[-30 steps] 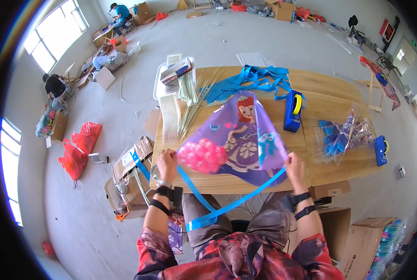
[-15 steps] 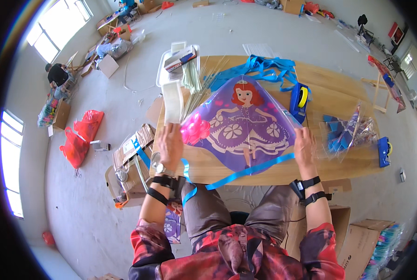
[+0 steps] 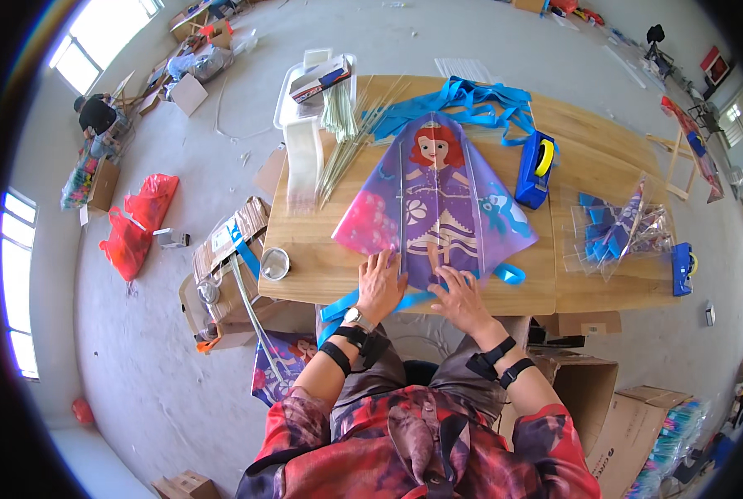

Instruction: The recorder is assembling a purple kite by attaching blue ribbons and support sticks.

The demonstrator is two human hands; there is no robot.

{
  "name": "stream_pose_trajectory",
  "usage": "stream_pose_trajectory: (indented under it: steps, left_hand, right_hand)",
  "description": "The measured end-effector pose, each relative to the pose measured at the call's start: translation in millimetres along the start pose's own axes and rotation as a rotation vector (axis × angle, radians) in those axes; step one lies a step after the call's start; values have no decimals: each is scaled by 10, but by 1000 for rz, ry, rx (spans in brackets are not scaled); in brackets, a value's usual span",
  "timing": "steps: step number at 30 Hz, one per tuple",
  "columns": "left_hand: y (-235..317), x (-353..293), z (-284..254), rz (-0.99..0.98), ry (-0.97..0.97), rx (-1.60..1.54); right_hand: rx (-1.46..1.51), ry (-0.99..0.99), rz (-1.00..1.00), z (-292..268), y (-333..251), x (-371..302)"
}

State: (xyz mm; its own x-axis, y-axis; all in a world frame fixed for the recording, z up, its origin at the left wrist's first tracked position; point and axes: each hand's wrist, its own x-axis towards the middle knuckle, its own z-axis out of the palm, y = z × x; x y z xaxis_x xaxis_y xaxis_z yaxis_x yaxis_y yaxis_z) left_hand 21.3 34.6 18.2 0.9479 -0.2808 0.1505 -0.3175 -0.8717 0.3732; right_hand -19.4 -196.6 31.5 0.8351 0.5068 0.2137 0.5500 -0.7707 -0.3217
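A purple kite [image 3: 438, 187] printed with a red-haired figure in a gown lies on the wooden table, its two side parts now folded in toward the middle. Its peak points away from me. My left hand [image 3: 381, 284] rests on the lower left part with fingers spread. On the lower right, my right hand [image 3: 461, 299] presses lightly with its fingers apart. A blue ribbon tail [image 3: 511, 274] shows from beneath the kite at its right and runs under my hands to the left.
Beyond the kite lie blue ribbons [image 3: 463, 100] and thin sticks [image 3: 363, 137]. A blue tape dispenser [image 3: 534, 179] stands to its right, and clear-wrapped packs [image 3: 613, 229] lie farther right. A round container [image 3: 275, 264] sits at the left table edge. Cardboard boxes [image 3: 584, 399] stand below.
The kite's sides have gone from spread to folded inward. Both hands have moved from its side corners to its lower middle, and the ribbon has shifted underneath.
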Motion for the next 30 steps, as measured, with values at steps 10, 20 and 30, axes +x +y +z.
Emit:
stream_pose_trajectory:
  steps: [10,20,30]
  left_hand:
    - [-25,-30,98,-7,41,-4]
    - [-83,-68,-21,-70,149,-182]
    - [-1473,-969,-855,-471,464,222]
  right_hand:
    - [-128,-769,158,-578,200,-1051]
    - [-36,-148,211,-641,-43,-56]
    - [-283,-98,372,-274,-14,7]
